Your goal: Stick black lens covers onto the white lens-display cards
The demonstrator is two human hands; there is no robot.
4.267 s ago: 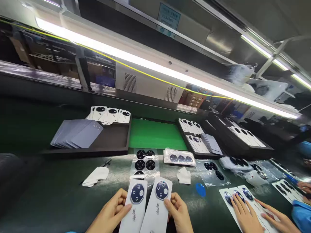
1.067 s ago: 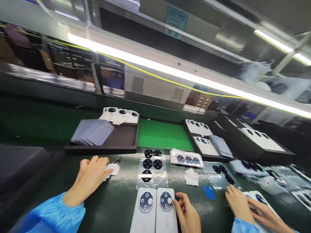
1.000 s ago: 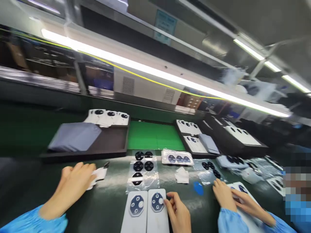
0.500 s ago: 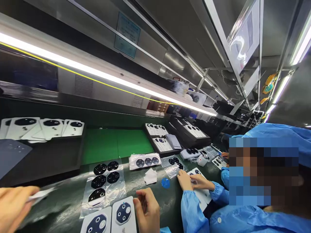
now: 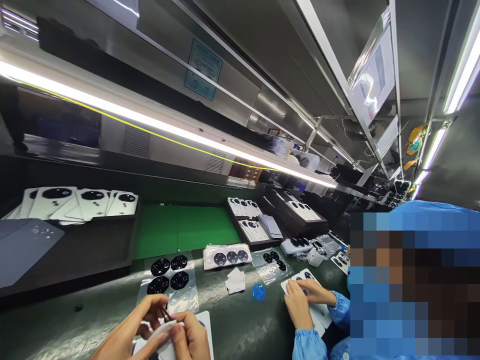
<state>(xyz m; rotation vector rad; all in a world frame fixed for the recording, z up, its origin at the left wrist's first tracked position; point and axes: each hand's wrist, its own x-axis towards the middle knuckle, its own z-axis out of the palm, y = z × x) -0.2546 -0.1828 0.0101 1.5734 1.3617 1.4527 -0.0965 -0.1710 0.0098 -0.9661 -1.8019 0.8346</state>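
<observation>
My left hand [image 5: 137, 327] and my right hand [image 5: 189, 337] are close together at the bottom of the view, fingers bent and pinching. A white cloth [image 5: 162, 334], folded or crumpled, is held between them. A small dark sliver [image 5: 165, 314] shows at the left fingertips; I cannot make out what it is. Below the hands lie white phone back panels, mostly hidden, with one panel's edge [image 5: 206, 322] visible beside my right hand. Just behind, a clear film sheet [image 5: 190, 301] carries black camera-shaped discs [image 5: 179, 280]; my left hand covers its lower part.
A wrapped stack of discs [image 5: 229, 257], a white wipe [image 5: 236, 281] and a blue round film [image 5: 258, 292] lie beyond. Black trays [image 5: 93, 250] with panels stand behind, beside a green mat [image 5: 202, 225]. At right, a co-worker's hands [image 5: 302, 300] work on panels.
My left hand has come in from the far left with the white cloth to meet my right hand. My right hand has moved left over the panels. The view has shifted slightly.
</observation>
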